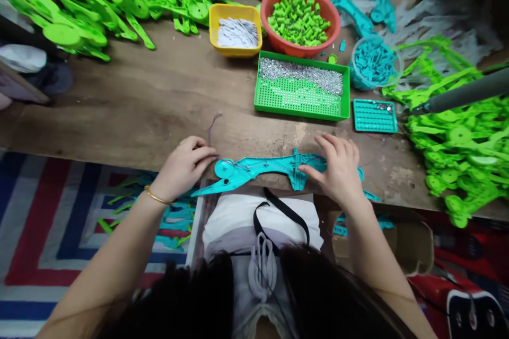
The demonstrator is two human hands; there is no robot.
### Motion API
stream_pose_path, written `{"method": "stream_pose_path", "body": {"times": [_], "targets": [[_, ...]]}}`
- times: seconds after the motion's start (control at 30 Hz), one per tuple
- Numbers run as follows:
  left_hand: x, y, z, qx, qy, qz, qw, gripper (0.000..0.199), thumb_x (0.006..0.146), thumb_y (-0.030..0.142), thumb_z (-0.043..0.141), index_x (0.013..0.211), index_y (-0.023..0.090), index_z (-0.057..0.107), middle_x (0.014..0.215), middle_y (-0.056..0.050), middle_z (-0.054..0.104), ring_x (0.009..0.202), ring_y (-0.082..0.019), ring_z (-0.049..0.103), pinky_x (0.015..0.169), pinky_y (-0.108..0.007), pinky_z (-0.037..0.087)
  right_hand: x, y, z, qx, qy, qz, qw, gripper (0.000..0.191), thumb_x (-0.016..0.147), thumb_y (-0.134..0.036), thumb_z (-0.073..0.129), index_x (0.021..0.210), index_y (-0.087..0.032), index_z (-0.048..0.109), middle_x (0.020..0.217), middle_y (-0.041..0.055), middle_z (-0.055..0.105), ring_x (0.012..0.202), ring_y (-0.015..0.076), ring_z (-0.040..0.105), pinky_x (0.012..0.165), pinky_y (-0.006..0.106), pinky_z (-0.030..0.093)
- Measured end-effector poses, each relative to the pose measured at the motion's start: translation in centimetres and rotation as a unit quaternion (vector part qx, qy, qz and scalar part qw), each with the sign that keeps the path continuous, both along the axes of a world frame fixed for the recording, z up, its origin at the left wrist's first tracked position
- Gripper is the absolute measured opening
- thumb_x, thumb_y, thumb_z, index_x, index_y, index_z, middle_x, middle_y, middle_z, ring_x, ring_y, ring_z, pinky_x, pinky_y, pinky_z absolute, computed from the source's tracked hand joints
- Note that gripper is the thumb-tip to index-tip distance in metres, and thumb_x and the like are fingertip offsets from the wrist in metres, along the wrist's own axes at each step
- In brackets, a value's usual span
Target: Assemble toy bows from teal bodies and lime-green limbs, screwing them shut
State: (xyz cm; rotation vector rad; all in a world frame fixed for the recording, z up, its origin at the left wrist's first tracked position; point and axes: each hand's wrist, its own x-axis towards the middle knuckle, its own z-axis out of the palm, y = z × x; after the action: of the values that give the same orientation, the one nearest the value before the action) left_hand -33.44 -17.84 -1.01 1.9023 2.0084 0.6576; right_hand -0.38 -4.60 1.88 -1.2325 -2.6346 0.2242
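We judge the turquoise plastic shell (256,170) at the worktop's (131,95) front edge light, stiff and best held mid-body; our left hand's (186,164) fingers pinch the thin wire (210,131), but we cannot tell whether our right hand's (342,172) grip.

At lower centre, a worker's right hand (339,172) is covering a stretch of a turquoise part (258,166), while the left hand (186,164) is masking whatever its fingertips are meeting. Dark hair (170,296) is screening some of the clothing (242,280) at bottom centre. Bright-green pieces (139,8) are running off the upper left edges; a dark tool (461,96) is leaving at right. Silver bits (302,72), upper centre, are proving too small to identify.
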Motion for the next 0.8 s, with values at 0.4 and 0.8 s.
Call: {"method": "stream_pose_path", "body": {"times": [0.4, 0.8], "targets": [[-1.7, 0.6, 1.9, 0.199, 0.033, 0.114, 0.973, 0.017, 0.092, 0.026, 0.056, 0.097, 0.025, 0.072, 0.096, -0.003, 0.075, 0.092, -0.02, 0.069, 0.086, -0.038, 0.055, -0.3, 2.8, 2.6, -0.011, 0.076, 0.012, 0.997, 0.067, 0.076, -0.066, 0.064, 0.129, -0.024, 0.059, 0.148, 0.0165, 0.046, 0.138, 0.0389, 0.038, 0.11, 0.065, 0.029], [0.8, 2.9, 4.2, 0.307, 0.07, 0.043, 0.948, 0.022, 0.091, 0.015, 0.055, 0.106, 0.023, 0.068, 0.099, -0.006, 0.075, 0.095, -0.018, 0.07, 0.085, -0.035, 0.058, -19.6, 0.5, 3.3, -0.447, 0.389, 0.026, 0.805, 0.023, 0.079, -0.041, 0.068, 0.09, -0.021, 0.075, 0.093, 0.0047, 0.076, 0.087, 0.0181, 0.068, 0.081, 0.033, 0.056]]}}
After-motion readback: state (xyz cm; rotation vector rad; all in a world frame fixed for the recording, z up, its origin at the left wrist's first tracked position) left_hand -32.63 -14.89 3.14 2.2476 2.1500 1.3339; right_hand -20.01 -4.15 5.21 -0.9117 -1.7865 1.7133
